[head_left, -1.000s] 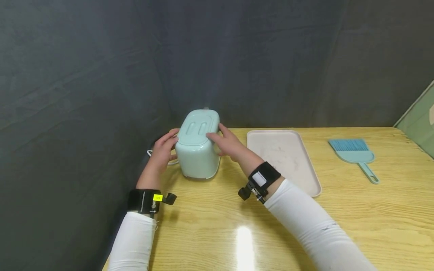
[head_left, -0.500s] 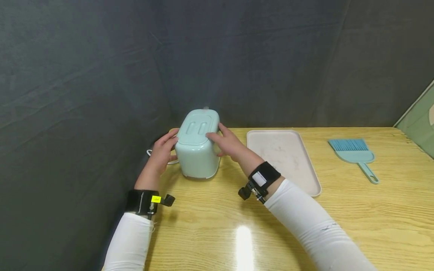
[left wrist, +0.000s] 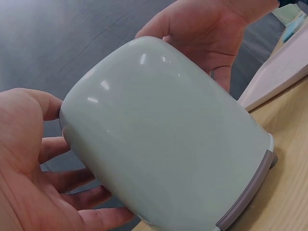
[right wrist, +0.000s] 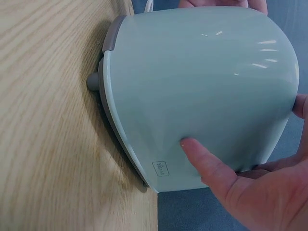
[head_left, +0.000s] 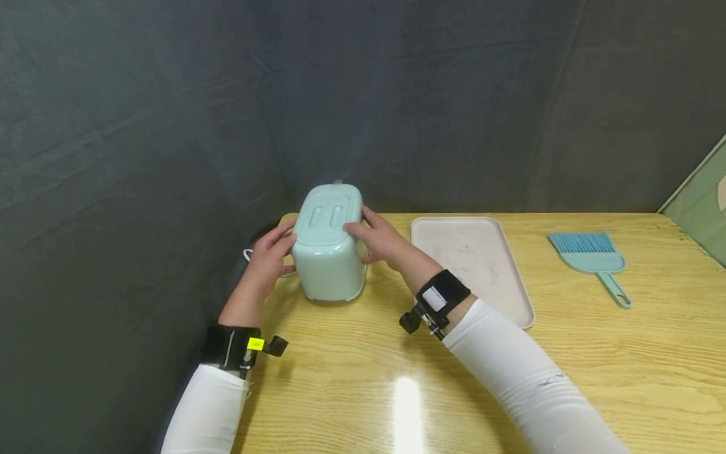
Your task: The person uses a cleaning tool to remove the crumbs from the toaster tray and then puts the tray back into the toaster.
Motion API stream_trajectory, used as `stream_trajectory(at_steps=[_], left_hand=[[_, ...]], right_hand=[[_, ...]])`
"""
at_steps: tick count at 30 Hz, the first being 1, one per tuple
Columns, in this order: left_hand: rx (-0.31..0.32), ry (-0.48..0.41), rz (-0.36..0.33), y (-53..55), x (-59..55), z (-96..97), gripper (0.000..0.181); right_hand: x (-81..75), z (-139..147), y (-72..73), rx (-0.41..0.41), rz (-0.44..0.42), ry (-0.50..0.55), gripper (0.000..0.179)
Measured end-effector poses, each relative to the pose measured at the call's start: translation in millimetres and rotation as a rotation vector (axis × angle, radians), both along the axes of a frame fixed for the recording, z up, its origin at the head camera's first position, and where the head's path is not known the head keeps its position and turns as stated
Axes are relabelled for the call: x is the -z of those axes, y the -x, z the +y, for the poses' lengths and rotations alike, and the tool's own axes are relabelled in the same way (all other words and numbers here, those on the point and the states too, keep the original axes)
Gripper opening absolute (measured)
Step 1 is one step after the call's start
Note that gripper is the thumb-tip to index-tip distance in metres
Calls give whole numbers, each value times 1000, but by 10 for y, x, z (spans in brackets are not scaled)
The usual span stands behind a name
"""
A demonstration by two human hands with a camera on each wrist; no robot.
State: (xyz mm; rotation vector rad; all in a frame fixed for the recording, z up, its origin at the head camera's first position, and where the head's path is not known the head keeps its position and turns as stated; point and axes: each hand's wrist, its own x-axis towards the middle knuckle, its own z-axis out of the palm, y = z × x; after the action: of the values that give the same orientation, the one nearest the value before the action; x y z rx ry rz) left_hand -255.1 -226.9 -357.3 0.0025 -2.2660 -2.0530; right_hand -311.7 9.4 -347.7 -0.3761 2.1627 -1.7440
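Note:
A mint-green toaster [head_left: 330, 272], its lid marked by two oblong grooves, stands on the wooden table near the back wall. My left hand [head_left: 268, 260] holds its left side, thumb and spread fingers along the upper edge and wall in the left wrist view. On the opposite side my right hand [head_left: 387, 243] grips the toaster, its thumb by the lid. One finger of the right hand [right wrist: 255, 192] lies straight along the toaster wall [right wrist: 192, 82] above a small printed label. A small grey knob [right wrist: 92, 82] sticks out near its base.
A shallow pale tray [head_left: 482, 265] lies right of the toaster. Farther right is a blue brush nested in a dustpan [head_left: 594, 261]. A white cord [head_left: 247, 254] loops behind my left hand. Dark cloth [head_left: 454, 126] hangs at the back and left.
The toaster has shifted and turned slightly left between my hands. My left forearm has moved left and toward me; the right arm stays nearly still.

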Motion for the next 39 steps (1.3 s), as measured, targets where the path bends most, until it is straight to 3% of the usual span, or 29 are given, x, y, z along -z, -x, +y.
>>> stream_trajectory(at_steps=[7, 12, 19, 28, 39], left_hand=[[-15, 13, -13, -228, -152, 62, 43], [-13, 12, -12, -293, -173, 71, 45], [-28, -12, -13, -308, -128, 78, 48], [-40, 56, -6, -229, 6, 3, 55], [-20, 34, -21, -247, -1, 1, 55]], right_hand=[[23, -23, 2, -44, -1, -11, 69], [26, -37, 3, -75, 10, -11, 65], [21, -32, 0, -99, -22, -15, 68], [26, -8, 33, -132, -54, -12, 66], [12, -29, 24, -129, -46, -31, 62]])
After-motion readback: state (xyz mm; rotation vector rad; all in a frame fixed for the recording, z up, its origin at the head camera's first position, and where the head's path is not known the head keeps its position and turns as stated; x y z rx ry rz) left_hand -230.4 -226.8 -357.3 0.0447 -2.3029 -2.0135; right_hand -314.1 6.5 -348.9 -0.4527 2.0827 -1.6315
